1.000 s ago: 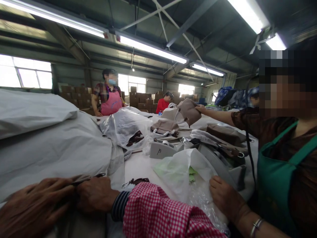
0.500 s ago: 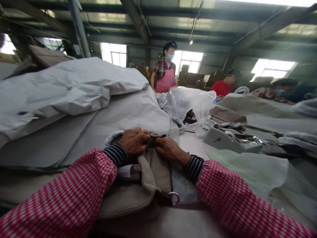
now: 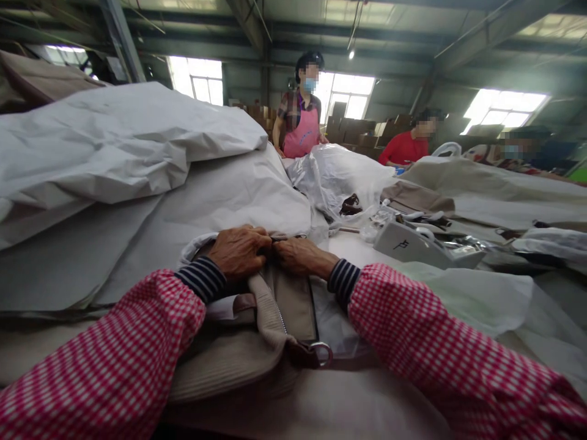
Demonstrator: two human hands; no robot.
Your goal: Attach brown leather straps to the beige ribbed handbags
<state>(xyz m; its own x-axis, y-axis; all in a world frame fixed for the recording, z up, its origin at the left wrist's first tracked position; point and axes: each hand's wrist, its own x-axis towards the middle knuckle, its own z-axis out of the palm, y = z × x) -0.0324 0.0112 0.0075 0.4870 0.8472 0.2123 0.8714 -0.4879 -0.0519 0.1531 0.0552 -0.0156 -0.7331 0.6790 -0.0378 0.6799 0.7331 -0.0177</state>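
Observation:
A beige corduroy bag [image 3: 236,360] lies on its side in front of me, its zipper opening facing up. My left hand [image 3: 241,250] is closed on the far end of the bag's opening. Right beside it, my right hand [image 3: 300,255] pinches the same far edge, the fingertips of both hands nearly touching. What exactly lies between the fingers is hidden. At the bag's near end sits a metal ring [image 3: 322,353] on a brown tab. A white tag [image 3: 222,308] and a brown strap piece show by the left wrist.
Large white wrapping sheets [image 3: 128,140] are heaped at the left. Beyond my hands stand a clear plastic bag [image 3: 339,174] and a white box [image 3: 408,244] among loose straps. A person in a pink apron [image 3: 302,131] stands across the table; others sit at the right.
My hands have drawn slightly closer together at the bag's far end, the right one shifting left. The camera view has tilted a little; the bag stays in place.

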